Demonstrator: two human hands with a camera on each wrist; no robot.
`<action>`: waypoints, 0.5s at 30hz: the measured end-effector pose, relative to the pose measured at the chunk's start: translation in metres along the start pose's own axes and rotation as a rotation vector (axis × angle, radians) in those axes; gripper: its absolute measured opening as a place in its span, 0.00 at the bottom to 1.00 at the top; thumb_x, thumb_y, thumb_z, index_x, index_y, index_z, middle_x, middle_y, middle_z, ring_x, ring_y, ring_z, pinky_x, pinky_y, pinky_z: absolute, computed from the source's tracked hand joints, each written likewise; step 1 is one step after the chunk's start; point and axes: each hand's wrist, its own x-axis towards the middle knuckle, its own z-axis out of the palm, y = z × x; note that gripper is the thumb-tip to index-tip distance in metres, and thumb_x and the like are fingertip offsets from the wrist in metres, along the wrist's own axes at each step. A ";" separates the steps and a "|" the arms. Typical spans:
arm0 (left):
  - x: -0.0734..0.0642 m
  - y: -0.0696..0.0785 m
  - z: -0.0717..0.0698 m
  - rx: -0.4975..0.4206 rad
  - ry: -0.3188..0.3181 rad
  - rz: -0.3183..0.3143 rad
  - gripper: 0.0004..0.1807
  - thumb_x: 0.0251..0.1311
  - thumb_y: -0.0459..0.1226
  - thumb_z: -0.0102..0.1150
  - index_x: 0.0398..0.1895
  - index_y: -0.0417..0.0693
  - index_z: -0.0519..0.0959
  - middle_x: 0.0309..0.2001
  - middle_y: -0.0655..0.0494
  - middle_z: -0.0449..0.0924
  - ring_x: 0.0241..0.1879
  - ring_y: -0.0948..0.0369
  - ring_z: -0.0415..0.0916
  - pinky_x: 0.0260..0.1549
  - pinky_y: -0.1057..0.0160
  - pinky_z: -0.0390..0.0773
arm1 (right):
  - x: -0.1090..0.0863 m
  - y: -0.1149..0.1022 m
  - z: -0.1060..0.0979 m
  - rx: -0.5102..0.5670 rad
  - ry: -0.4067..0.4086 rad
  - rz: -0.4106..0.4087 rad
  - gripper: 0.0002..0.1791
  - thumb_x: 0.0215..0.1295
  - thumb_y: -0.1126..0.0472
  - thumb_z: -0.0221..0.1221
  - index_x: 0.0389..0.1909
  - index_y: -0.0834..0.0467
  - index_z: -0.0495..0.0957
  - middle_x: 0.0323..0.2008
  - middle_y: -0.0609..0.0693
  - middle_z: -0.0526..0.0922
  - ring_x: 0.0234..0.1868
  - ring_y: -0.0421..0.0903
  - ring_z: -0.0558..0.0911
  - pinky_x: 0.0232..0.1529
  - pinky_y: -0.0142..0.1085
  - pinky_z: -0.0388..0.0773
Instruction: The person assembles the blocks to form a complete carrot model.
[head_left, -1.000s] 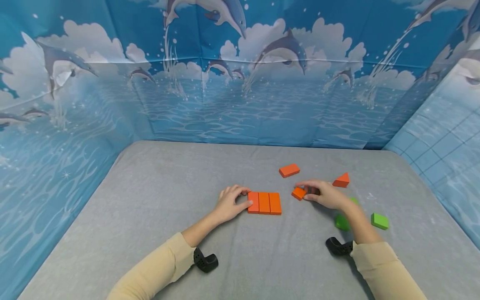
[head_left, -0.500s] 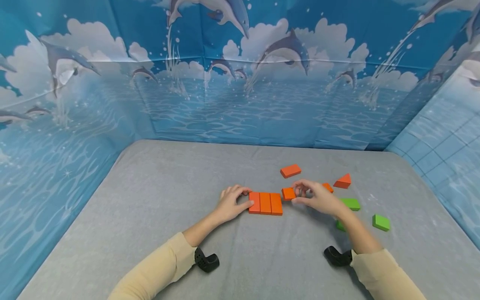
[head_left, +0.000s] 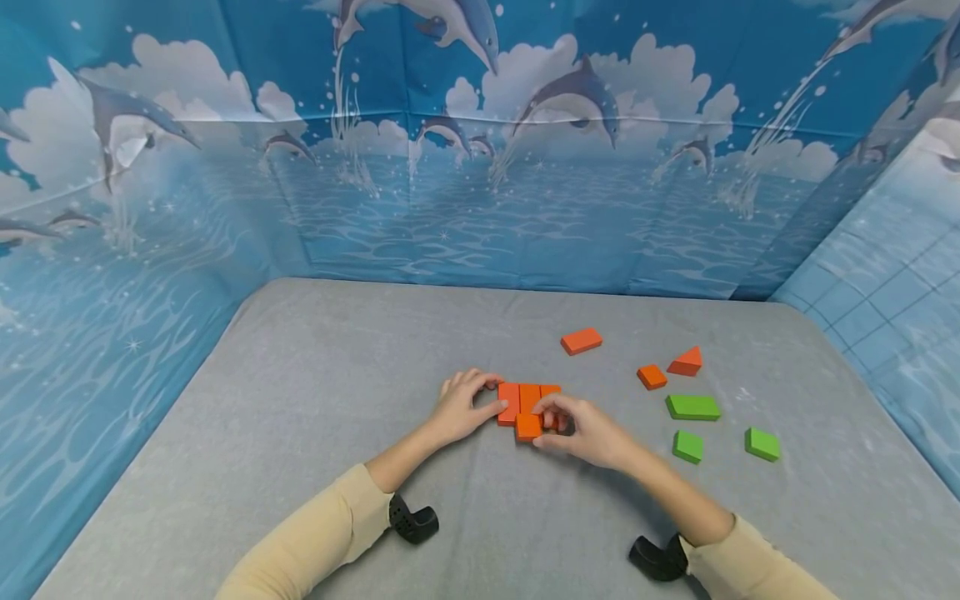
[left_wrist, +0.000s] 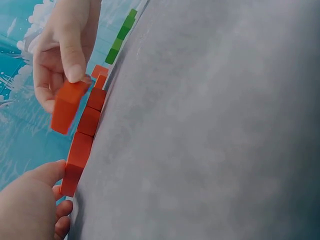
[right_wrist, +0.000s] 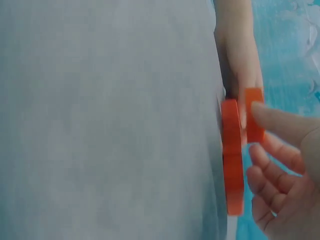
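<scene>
Three flat orange blocks point(head_left: 529, 397) lie side by side in a row on the grey cloth. At the row's left end my left hand point(head_left: 460, 408) holds the outer block point(left_wrist: 77, 157), thumb near its front and a fingertip at its back corner. My right hand point(head_left: 588, 432) pinches a smaller square orange block point(head_left: 528, 427) between thumb and fingers. That block is raised, seen in both wrist views above the row, and it overlaps the front of the row in the head view. The right fingers partly hide the right-hand block of the row.
An orange rectangular block point(head_left: 581, 341) lies behind the row. Off to the right are a small orange block point(head_left: 652, 377), an orange triangular block point(head_left: 686, 362), a long green block point(head_left: 693, 407) and two shorter green blocks point(head_left: 687, 447). A dolphin-print curtain point(head_left: 450, 208) surrounds the table.
My right hand has carried the small square block leftward and toward me, from right of the row to over its front. The left hand keeps its place at the row.
</scene>
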 end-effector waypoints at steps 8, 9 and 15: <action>0.000 0.000 0.000 0.002 0.005 0.002 0.19 0.58 0.45 0.57 0.51 0.47 0.75 0.42 0.55 0.73 0.43 0.57 0.64 0.47 0.53 0.57 | 0.002 -0.003 0.010 -0.100 0.012 -0.024 0.15 0.51 0.58 0.67 0.38 0.56 0.75 0.28 0.46 0.73 0.28 0.40 0.70 0.30 0.30 0.68; 0.000 0.000 0.000 0.003 0.006 0.002 0.19 0.58 0.45 0.58 0.51 0.47 0.75 0.42 0.55 0.73 0.43 0.57 0.64 0.47 0.53 0.57 | 0.001 -0.003 0.010 -0.114 0.014 -0.033 0.15 0.51 0.58 0.67 0.38 0.56 0.75 0.28 0.46 0.73 0.28 0.40 0.70 0.31 0.30 0.68; 0.001 -0.001 0.001 0.000 0.008 0.002 0.19 0.58 0.45 0.57 0.51 0.47 0.75 0.42 0.55 0.73 0.43 0.57 0.64 0.47 0.53 0.57 | 0.001 -0.004 0.014 -0.189 0.043 -0.044 0.16 0.49 0.57 0.68 0.37 0.56 0.75 0.28 0.45 0.73 0.29 0.40 0.70 0.31 0.30 0.69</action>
